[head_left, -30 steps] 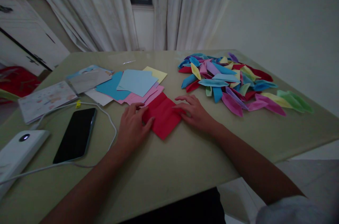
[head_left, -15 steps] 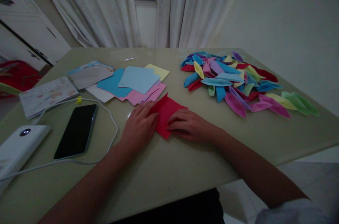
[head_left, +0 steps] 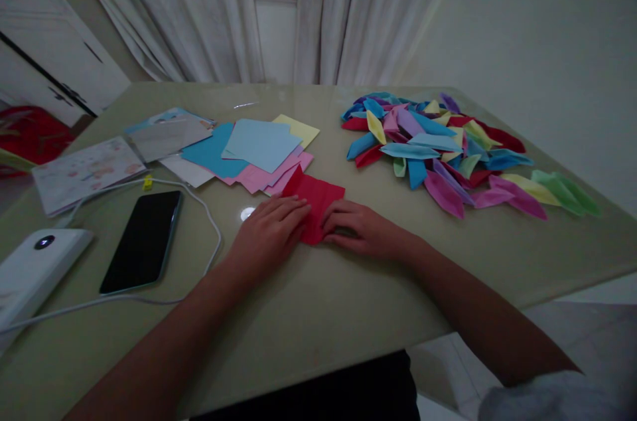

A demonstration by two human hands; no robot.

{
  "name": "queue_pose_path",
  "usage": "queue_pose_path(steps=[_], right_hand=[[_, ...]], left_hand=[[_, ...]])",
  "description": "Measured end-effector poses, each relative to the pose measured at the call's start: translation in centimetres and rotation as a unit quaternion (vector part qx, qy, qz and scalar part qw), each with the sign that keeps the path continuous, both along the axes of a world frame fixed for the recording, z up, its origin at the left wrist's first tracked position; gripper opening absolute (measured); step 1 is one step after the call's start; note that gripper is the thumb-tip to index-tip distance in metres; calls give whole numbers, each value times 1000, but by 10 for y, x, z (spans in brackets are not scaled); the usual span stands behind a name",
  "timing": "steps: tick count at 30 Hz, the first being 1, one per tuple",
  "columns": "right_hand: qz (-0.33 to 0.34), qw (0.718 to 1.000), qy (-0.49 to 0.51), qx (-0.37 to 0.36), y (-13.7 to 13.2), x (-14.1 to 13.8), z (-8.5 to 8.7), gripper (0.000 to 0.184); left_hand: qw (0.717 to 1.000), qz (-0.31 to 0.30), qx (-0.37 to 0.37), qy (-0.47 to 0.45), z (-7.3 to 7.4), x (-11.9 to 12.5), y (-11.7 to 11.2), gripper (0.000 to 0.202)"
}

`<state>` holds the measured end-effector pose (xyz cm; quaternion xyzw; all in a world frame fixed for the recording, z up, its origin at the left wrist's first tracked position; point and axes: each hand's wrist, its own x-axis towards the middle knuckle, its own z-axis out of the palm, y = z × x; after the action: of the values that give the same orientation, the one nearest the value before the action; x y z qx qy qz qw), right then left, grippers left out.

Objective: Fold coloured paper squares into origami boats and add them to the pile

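Note:
A red paper sheet [head_left: 315, 198], folded, lies on the beige table [head_left: 318, 315] in front of me. My left hand [head_left: 269, 232] presses flat on its left edge, fingers stretched out together. On the sheet's near right part rests my right hand [head_left: 355, 230], fingers lying flat and pointing left. Both hands touch the red paper and hide its near corner.
A stack of flat coloured paper squares [head_left: 253, 149] sits just behind the red sheet. A heap of folded coloured paper pieces [head_left: 438, 149] fills the right. At the left lie a black phone [head_left: 143, 239], a white cable [head_left: 199, 208], a white device [head_left: 30, 271] and printed sheets [head_left: 87, 168].
The red paper has gone from a wide flat shape to a narrower folded one. Both hands came together over its near end, the right hand sliding left and toward me.

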<state>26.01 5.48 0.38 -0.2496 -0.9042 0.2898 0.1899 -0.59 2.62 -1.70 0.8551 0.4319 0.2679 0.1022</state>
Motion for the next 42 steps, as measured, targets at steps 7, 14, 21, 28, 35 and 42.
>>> queue_pose_path(steps=[7,14,21,28,35,42], right_hand=[[-45,999,19,-22,0,-5,-2,8],[-85,995,33,-44,0,-8,-3,8],[-134,991,12,-27,-2,-13,-5,14],[-145,988,10,-44,-3,-14,-3,17],[-141,989,3,-54,-2,-13,-3,16],[-154,988,-14,-16,-6,-19,-5,20]], left_hand=[[999,-4,-18,37,6,2,-3,34],[999,1,-39,38,9,3,-2,38],[997,13,-72,-1,5,5,0,39],[997,20,-78,-12,4,5,0,38],[997,18,-73,-15,5,7,1,37],[997,19,-77,-11,4,7,0,38]])
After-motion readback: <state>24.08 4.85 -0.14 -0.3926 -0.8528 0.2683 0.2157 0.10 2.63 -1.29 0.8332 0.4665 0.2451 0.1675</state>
